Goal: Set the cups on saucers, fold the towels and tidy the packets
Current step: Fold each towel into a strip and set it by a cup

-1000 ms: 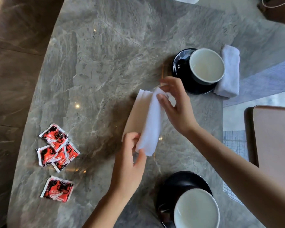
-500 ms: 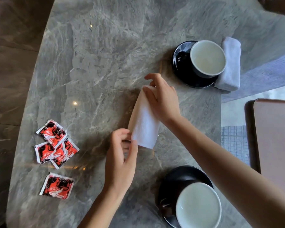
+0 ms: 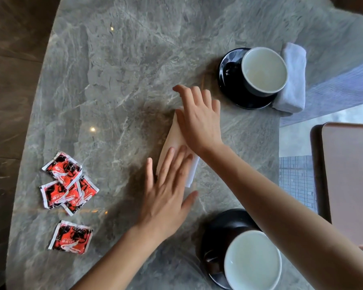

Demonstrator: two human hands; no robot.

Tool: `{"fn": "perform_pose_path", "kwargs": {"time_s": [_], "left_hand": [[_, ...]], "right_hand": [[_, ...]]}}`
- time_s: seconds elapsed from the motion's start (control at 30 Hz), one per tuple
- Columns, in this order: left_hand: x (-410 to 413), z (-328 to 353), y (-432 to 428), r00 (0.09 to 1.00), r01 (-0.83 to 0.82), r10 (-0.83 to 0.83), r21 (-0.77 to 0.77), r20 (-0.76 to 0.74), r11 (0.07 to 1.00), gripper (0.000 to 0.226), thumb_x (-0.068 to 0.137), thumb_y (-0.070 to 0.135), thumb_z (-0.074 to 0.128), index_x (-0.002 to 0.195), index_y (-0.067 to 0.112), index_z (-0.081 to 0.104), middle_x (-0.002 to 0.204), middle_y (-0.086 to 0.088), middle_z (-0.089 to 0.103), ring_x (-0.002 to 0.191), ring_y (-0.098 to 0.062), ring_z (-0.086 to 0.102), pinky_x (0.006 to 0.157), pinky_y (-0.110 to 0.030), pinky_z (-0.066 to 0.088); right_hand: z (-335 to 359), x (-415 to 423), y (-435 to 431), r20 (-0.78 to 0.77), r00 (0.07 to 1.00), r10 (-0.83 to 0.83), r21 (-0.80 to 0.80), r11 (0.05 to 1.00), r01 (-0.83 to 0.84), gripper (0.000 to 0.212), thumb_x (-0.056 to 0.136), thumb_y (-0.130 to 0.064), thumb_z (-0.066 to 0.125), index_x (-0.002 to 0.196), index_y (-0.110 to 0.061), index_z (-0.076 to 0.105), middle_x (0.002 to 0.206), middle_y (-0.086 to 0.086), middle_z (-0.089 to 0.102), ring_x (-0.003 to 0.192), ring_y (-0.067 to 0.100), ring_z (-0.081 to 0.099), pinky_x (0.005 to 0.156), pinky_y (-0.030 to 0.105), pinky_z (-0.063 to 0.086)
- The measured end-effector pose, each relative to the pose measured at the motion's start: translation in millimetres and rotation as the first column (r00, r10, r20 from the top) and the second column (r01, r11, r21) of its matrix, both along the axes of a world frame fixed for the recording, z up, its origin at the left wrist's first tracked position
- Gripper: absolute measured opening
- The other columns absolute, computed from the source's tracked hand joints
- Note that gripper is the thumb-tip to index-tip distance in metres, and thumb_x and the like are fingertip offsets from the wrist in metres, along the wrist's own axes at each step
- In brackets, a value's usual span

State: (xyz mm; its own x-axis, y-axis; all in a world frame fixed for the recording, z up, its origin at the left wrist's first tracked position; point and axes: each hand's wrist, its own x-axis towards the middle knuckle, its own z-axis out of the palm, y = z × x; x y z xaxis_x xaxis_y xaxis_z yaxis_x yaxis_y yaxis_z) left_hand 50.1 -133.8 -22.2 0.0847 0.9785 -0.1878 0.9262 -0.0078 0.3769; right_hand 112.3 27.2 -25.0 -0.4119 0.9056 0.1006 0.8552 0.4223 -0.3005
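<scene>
Far left, packets (image 3: 69,191): four red sachets, three overlapping in a loose heap, the fourth apart on the near side; not tidied, judged the last step outstanding.
Centre near, left hand (image 3: 166,197): fingers straight and spread, pressing flat on the towel's near end; gripping nothing.
Centre, towel (image 3: 171,139): white, folded to a narrow strip, lying slantwise under both hands; fold judged nearly complete, placing beside a cup probably outstanding.
Centre far, right hand (image 3: 199,122): fingers extended, palm down on the strip's far end; gripping nothing.
Right far, far cup (image 3: 264,71): seated on far saucer (image 3: 228,80), second towel (image 3: 291,80) folded and touching the saucer's right rim; setting done.
Right near, near cup (image 3: 253,260): seated on near saucer (image 3: 218,227); no towel beside it.
Surface, table (image 3: 124,70): polished grey veined marble, curved left edge, small light reflections.
Room: dark stone floor (image 3: 8,101) at left; brown flat panel (image 3: 348,174) at right.
</scene>
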Motion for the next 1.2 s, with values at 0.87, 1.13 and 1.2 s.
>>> {"fn": "perform_pose_path", "kwargs": {"time_s": [0.87,1.13,1.2], "left_hand": [[-15.3,-16.9,0.4,0.992,0.082,-0.095,-0.15,-0.081,0.985,0.106,0.067,0.071,0.047,0.149,0.022,0.0,0.157,-0.005,-0.001,0.145,-0.026,-0.003,0.111,-0.061,0.012],[-15.1,-11.7,3.0,0.994,0.081,-0.089,-0.123,-0.06,0.989,0.106,0.068,0.064,0.06,0.149,0.023,0.005,0.157,-0.005,0.001,0.144,-0.024,-0.003,0.11,-0.058,0.009],[-15.0,-5.3,1.2,0.999,0.031,-0.029,-0.059,0.032,0.998,0.094,0.074,0.054,0.062,0.149,0.024,0.013,0.158,-0.002,0.003,0.144,-0.019,0.0,0.112,-0.054,0.011]], "right_hand": [[-26.8,-14.2,19.6,0.149,0.972,0.181,-0.192,0.97,-0.152,0.057,0.098,-0.05,0.026,0.15,-0.026,0.022,0.162,0.0,0.011,0.149,0.022,0.003,0.117,0.055,0.002],[-22.6,-14.1,20.9,0.051,0.984,0.172,-0.242,0.958,-0.154,0.059,0.097,-0.05,0.033,0.149,-0.025,0.024,0.161,-0.001,0.015,0.149,0.019,0.005,0.118,0.055,0.004],[-10.6,-5.2,21.1,-0.201,0.971,0.129,-0.282,0.942,-0.183,0.055,0.097,-0.04,0.044,0.146,-0.017,0.033,0.158,0.004,0.023,0.148,0.021,0.011,0.119,0.052,0.01]]}}
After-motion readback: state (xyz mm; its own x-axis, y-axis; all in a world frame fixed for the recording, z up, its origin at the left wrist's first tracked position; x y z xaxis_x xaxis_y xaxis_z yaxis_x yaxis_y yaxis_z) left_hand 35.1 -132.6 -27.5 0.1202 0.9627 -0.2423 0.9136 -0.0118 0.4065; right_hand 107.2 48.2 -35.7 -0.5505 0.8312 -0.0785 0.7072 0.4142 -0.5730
